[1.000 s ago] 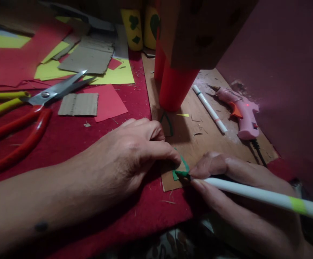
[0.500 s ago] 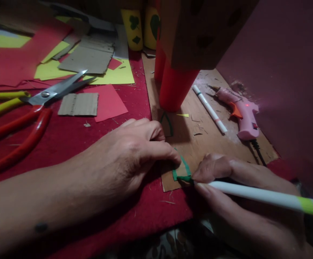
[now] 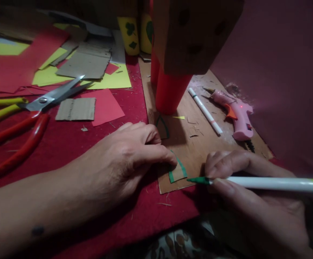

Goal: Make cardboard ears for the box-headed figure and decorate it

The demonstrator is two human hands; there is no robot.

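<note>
A small cardboard piece (image 3: 179, 173) with green-coloured sides lies near the front end of a brown board (image 3: 196, 153). My left hand (image 3: 129, 154) rests on it with curled fingers, the index fingertip pressing it down and covering part of it. My right hand (image 3: 256, 201) pinches a white marker (image 3: 269, 182) close to its green tip. That tip is beside the piece's lower right corner. Just past my left fingers, a dark pointed outline (image 3: 163, 127) shows on the board.
A box on red tubes (image 3: 171, 90) stands behind my hands. Another marker (image 3: 205, 111) and a pink glue gun (image 3: 238, 114) with a lit red light lie to the right. Large scissors (image 3: 41, 102), a corrugated cardboard square (image 3: 76, 109) and red paper (image 3: 105, 108) are on the left.
The marker tip has moved right, from across the piece's bottom edge to beside its lower right corner. My left hand still presses the piece. The whole view has shifted slightly.
</note>
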